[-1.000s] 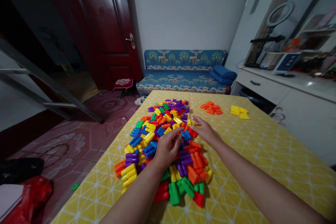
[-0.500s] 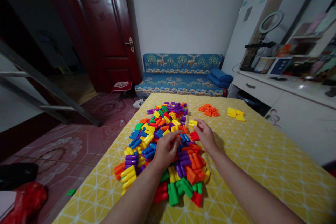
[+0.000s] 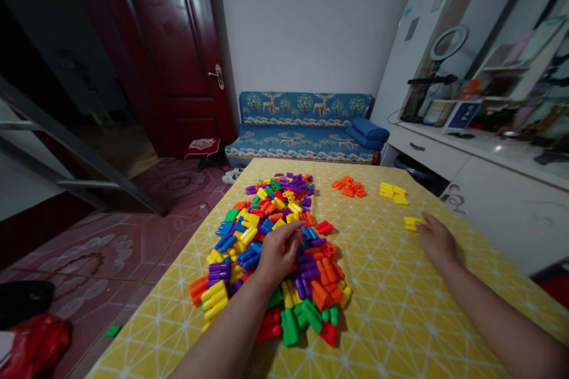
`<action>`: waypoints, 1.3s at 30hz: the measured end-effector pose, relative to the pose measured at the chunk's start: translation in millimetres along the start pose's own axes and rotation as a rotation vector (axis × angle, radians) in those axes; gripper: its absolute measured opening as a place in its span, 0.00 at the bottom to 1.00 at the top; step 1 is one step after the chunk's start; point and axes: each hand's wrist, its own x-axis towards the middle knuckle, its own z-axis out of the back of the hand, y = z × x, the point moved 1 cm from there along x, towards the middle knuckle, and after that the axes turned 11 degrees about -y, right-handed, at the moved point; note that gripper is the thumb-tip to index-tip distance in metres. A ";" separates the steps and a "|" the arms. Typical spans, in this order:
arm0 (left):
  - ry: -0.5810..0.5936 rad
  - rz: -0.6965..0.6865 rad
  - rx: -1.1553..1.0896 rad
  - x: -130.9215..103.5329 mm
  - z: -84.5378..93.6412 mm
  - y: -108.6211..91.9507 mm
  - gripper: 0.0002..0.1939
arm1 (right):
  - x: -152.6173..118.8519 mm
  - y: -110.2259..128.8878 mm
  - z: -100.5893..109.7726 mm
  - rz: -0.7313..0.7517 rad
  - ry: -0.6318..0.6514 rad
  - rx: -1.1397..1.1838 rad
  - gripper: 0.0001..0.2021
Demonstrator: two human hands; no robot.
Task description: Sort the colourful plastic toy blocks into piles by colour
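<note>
My right hand (image 3: pixel 437 241) pinches a yellow plastic building block (image 3: pixel 412 223) between thumb and fingertips, at the right side of the table. Just beyond it lies a small group of yellow blocks (image 3: pixel 393 193), apart from the held one. My left hand (image 3: pixel 279 251) rests over the big mixed pile, index finger stretched out and the other fingers loosely bent, with nothing visible in it. Around it are purple blocks (image 3: pixel 308 267), blue blocks (image 3: pixel 249 256) and orange blocks (image 3: pixel 326 275). The forearm covers part of the pile.
A separate heap of orange blocks (image 3: pixel 349 186) sits toward the far edge of the yellow tablecloth (image 3: pixel 382 296). Beyond the table stands a blue patterned sofa (image 3: pixel 293 130). White drawers (image 3: pixel 427 148) flank the right side. One green block (image 3: pixel 113 330) lies on the floor.
My right hand has carried the yellow block from beside the pile to the right, near the yellow group. My left hand has stayed over the pile. The view has shifted slightly.
</note>
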 end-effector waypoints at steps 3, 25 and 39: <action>-0.004 -0.001 0.003 -0.4 0.3 -1.2 0.15 | -5.0 -13.4 12.7 0.092 -0.024 -0.090 0.26; 0.007 0.043 0.016 0.5 0.9 -3.8 0.15 | 28.3 -15.9 -44.8 0.177 0.432 -0.472 0.38; 0.024 0.025 0.031 0.9 0.4 -4.5 0.14 | -50.2 67.5 -24.4 0.154 0.541 -0.467 0.43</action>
